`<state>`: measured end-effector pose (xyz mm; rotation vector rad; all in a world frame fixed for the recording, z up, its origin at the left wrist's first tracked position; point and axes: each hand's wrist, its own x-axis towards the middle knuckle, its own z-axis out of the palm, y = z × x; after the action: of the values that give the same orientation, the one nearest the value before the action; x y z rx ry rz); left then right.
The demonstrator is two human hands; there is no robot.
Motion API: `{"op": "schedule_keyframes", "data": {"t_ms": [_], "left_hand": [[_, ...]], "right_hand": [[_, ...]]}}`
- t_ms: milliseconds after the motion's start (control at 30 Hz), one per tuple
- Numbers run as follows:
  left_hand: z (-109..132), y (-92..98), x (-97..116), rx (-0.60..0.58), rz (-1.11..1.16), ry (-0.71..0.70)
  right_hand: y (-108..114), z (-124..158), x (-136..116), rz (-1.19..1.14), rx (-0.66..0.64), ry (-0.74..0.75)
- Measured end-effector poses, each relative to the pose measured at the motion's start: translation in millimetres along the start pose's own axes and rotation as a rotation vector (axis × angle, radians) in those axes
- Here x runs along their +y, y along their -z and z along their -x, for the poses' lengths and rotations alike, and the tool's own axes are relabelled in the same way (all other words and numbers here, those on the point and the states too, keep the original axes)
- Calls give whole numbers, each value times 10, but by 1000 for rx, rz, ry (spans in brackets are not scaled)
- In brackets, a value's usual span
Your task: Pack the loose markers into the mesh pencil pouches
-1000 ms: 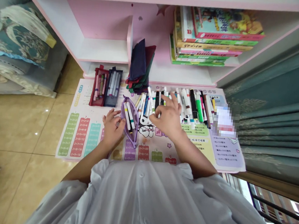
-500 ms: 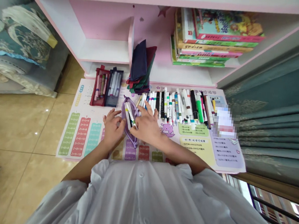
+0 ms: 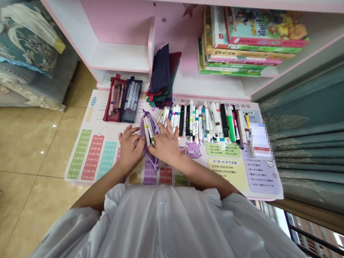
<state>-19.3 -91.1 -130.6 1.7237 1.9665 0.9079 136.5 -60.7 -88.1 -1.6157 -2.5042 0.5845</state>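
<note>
An unzipped purple pencil pouch (image 3: 153,159) lies on the printed desk mat with its mouth spread wide. Several white markers (image 3: 148,130) with coloured bands are inside it. My left hand (image 3: 130,144) pinches the pouch's left edge between thumb and forefinger, other fingers curled. At the opening's right side is my right hand (image 3: 169,145), thumb and forefinger closed at the lower end of a marker in the pouch, other fingers stretched toward the row. That row of loose markers and pens (image 3: 201,121) runs along the mat to the right.
Left of the pouch lie a red mesh pouch (image 3: 115,99) and a dark blue one (image 3: 131,100), both holding markers. Folded pouches (image 3: 161,77) lean by the shelf divider. A stack of books (image 3: 249,51) fills the right shelf. A blurred white item (image 3: 260,141) is at right.
My right hand has shifted slightly left and down at the pouch, and the marker end beneath it shows less. My left hand keeps its pinch.
</note>
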Motion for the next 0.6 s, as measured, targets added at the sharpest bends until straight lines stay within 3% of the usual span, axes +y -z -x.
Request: {"op": "schedule_keyframes", "data": {"t_ms": [433, 600], "left_hand": [[1, -3, -14, -1, 9, -6], [-8, 6, 12, 0, 6, 0]], "right_hand": [[-16, -7, 17, 4, -6, 7], [65, 19, 100, -44, 220, 7]]}}
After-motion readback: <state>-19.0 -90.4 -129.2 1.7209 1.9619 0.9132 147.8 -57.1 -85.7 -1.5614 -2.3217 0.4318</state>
